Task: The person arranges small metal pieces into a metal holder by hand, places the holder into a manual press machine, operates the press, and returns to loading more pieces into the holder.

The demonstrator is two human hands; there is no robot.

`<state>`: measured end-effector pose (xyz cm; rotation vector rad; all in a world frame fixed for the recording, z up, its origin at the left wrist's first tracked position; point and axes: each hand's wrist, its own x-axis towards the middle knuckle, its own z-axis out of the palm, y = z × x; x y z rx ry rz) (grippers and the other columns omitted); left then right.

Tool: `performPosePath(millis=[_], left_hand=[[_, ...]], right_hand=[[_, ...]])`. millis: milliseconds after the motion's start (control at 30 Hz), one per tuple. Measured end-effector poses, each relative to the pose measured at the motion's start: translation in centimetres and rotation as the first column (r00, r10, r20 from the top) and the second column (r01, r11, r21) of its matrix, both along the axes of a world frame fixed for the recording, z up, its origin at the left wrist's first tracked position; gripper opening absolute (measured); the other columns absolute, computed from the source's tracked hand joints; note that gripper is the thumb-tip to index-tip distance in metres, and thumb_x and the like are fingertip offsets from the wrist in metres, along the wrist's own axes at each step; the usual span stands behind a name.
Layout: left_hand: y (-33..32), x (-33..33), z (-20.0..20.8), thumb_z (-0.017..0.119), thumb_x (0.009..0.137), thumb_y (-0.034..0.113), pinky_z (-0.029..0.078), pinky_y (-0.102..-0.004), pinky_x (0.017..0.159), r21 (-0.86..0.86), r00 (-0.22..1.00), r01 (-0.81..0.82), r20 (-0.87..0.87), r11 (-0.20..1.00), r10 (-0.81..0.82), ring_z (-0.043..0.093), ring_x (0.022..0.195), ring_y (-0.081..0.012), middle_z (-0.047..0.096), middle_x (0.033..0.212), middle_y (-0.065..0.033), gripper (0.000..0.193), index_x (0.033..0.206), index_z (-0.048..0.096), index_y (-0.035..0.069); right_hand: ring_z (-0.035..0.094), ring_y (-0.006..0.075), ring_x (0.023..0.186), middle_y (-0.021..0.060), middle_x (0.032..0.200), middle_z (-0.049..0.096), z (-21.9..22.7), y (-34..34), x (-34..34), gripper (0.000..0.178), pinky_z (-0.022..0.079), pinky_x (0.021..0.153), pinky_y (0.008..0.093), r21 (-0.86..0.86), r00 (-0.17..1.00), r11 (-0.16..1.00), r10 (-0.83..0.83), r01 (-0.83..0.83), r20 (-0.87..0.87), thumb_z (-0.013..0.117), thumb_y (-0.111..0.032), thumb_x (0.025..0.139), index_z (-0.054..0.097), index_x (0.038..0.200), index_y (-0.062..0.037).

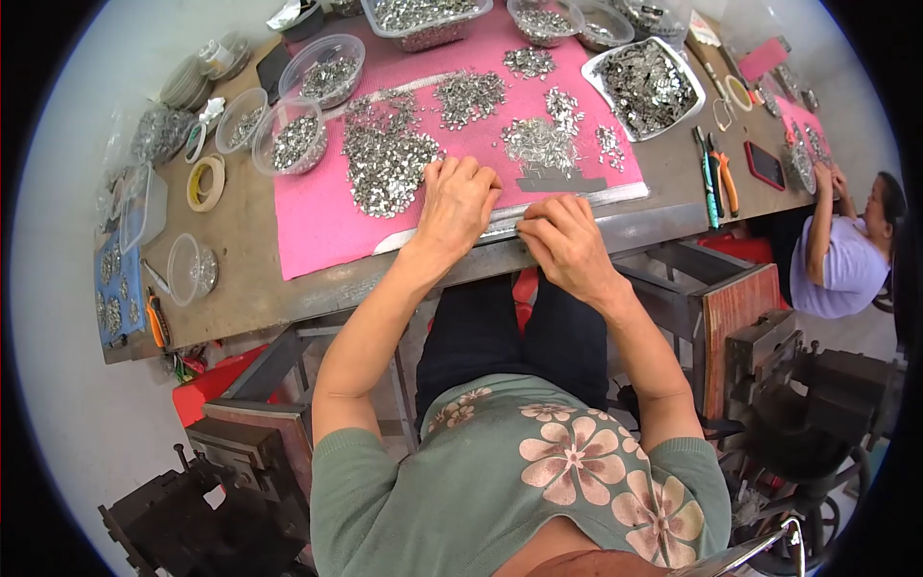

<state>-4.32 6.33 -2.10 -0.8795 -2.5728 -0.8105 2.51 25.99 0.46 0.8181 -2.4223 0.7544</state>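
Both hands are at the front edge of a pink mat (pixel 317 226) on the workbench. The fingers of my left hand (pixel 456 204) are curled together beside a large pile of small shiny metal pieces (pixel 380 168). My right hand (pixel 569 242) is pinched closed just to the right, over the mat's pale front strip. Anything between the fingers of either hand is hidden or too small to name. Ahead of my right hand lie flat dark grey strips (pixel 561 185), with a heap of thin silvery pieces (pixel 538 144) beyond them.
Clear plastic tubs (pixel 322 72) of metal pieces stand at the back and left. A white tray (pixel 700 94) of dark metal bits sits right, near orange-handled pliers (pixel 726 178) and a phone (pixel 764 165). A co-worker (pixel 846 240) sits at far right. A tape roll (pixel 205 184) lies left.
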Motion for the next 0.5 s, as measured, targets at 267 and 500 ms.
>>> performPosePath(millis=[267, 500], left_hand=[[-0.3, 0.3, 0.9, 0.067, 0.090, 0.006, 0.042, -0.0417, 0.086, 0.104, 0.992, 0.069, 0.099, 0.992, -0.079, 0.060, 0.088, -0.0290, 0.062, 0.088, -0.0088, 0.008, 0.097, 0.064, 0.007], [-0.8, 3.4, 2.1, 0.062, 0.094, 0.003, 0.049, -0.0408, 0.077, 0.327, 0.927, 0.000, 0.355, 0.945, -0.123, 0.063, 0.083, -0.0313, 0.068, 0.089, -0.0126, 0.005, 0.098, 0.060, 0.001]], right_hand=[[0.059, 0.0258, 0.085, 0.0058, 0.086, 0.062, -2.1, 2.2, -4.6, 0.009, 0.043, 0.078, 0.0394, -0.042, 0.984, 0.987, -0.148, 0.153, 0.101, 0.073, -0.008, 0.086, 0.073, 0.095, -0.0068], [0.058, 0.0253, 0.087, 0.0041, 0.084, 0.061, -1.8, 2.0, -5.4, 0.005, 0.042, 0.081, 0.0393, 0.069, 0.979, 0.984, -0.171, 0.163, 0.115, 0.074, -0.012, 0.085, 0.074, 0.091, -0.0104]])
